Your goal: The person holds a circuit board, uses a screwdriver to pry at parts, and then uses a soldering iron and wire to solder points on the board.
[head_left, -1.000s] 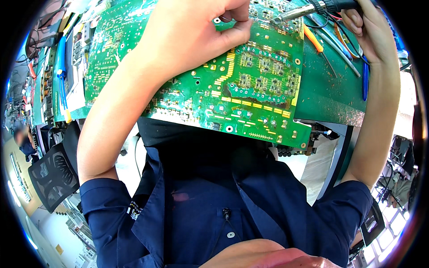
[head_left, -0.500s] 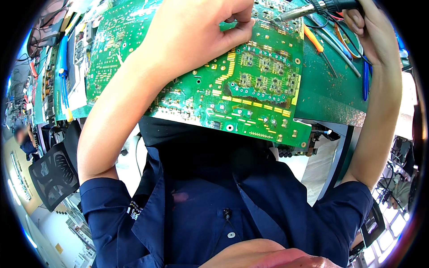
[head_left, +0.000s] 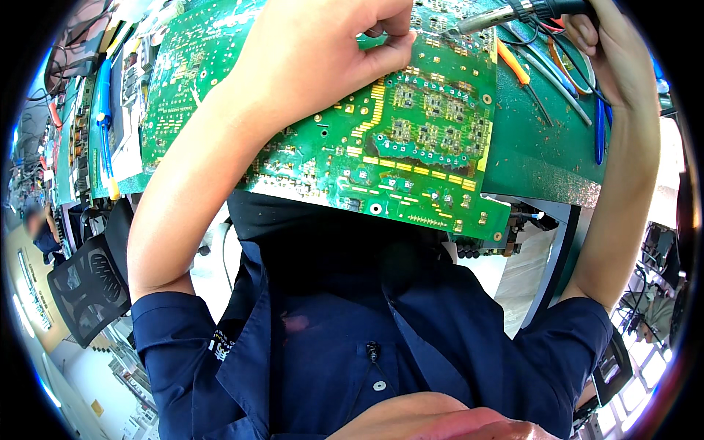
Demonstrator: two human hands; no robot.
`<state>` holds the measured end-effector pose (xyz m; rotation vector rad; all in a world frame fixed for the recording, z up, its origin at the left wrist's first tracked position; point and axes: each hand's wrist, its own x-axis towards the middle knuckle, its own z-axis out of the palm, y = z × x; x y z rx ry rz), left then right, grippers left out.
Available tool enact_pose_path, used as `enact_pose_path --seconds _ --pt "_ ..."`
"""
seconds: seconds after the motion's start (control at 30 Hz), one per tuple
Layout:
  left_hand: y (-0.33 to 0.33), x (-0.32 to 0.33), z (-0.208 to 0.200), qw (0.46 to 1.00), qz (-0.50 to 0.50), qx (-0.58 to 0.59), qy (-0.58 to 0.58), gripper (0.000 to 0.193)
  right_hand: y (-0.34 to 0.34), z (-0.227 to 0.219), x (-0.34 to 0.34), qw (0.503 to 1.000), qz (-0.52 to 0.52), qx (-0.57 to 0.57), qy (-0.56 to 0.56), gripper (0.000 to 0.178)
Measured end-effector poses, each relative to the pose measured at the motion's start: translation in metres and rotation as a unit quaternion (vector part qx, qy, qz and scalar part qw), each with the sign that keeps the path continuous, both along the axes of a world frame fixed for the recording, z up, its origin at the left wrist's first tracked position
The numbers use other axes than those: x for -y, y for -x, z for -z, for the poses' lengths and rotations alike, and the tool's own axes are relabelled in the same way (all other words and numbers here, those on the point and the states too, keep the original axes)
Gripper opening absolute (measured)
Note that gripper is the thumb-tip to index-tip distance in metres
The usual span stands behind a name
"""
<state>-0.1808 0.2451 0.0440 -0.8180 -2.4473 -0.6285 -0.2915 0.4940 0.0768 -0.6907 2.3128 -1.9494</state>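
A large green circuit board (head_left: 308,158) lies on the bench, its near edge overhanging the bench's front. My right hand (head_left: 614,62) is closed round the dark handle of a soldering iron (head_left: 488,20). The iron's metal tip points left and meets the board's upper part, among small components. Left of that tip, my left hand (head_left: 323,55) rests over the board with thumb and forefinger pinched together. Whatever is between those fingers is too fine to make out.
Right of the board on the green mat (head_left: 524,158) lie an orange-handled screwdriver (head_left: 515,64), other hand tools and a dark cable. A blue tool with a yellow end (head_left: 105,121) lies at the left. An office chair (head_left: 88,282) stands left; another person (head_left: 45,233) is far off.
The board has shifted very slightly to the left. Both hands and the soldering iron hold almost the same positions.
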Motion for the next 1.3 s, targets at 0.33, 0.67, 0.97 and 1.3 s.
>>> enact_pose_path --seconds 0.33,0.67,0.97,1.3 --pt "0.000 0.001 0.000 1.000 -0.007 -0.001 -0.007 0.021 -0.003 -0.001 0.005 1.000 0.021 0.003 -0.008 0.034" --pt "-0.002 0.001 -0.002 0.998 -0.033 0.014 -0.044 0.016 -0.011 -0.003 0.009 0.999 0.019 -0.032 -0.003 0.032" --pt "0.000 0.001 0.002 0.999 -0.006 -0.011 -0.048 0.016 -0.025 -0.008 0.016 0.999 0.022 -0.029 0.002 0.030" --pt "0.000 0.001 -0.002 1.000 -0.012 0.008 -0.002 0.016 -0.002 -0.001 0.005 0.999 0.028 0.030 0.009 0.032"
